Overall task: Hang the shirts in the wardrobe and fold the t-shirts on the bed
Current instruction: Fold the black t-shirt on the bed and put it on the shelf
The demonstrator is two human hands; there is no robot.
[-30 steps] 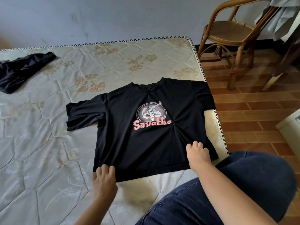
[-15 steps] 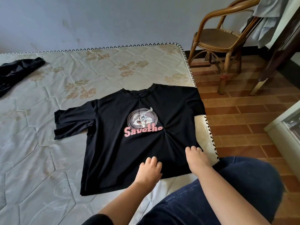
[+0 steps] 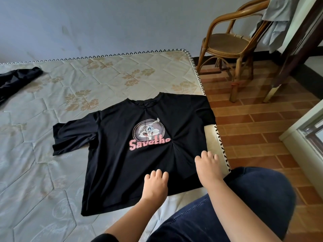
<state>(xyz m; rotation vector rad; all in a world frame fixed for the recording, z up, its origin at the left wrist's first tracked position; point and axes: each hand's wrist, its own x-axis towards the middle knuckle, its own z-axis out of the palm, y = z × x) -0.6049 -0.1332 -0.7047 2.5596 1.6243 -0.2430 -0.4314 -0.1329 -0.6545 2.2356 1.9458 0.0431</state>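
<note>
Smoothing black printed cotton t-shirt [image 3: 113,163] flat on quilted floral mattress [image 3: 97,81] before folding; left hand [image 3: 155,186], right hand [image 3: 208,167] press fabric, fingers relaxed, gripping nothing.

The bed [image 3: 52,172] was a bare quilted mattress, pale with tan flower prints and a zigzag-stitched border along its far and right edges. A black t-shirt [image 3: 111,172] lay spread front-up near the right edge, collar toward the wall, its pink-lettered cartoon print showing and creases gathered beside the print. One sleeve reached the border. A crumpled dark garment [image 3: 15,77] lay well apart at the far left.
</note>
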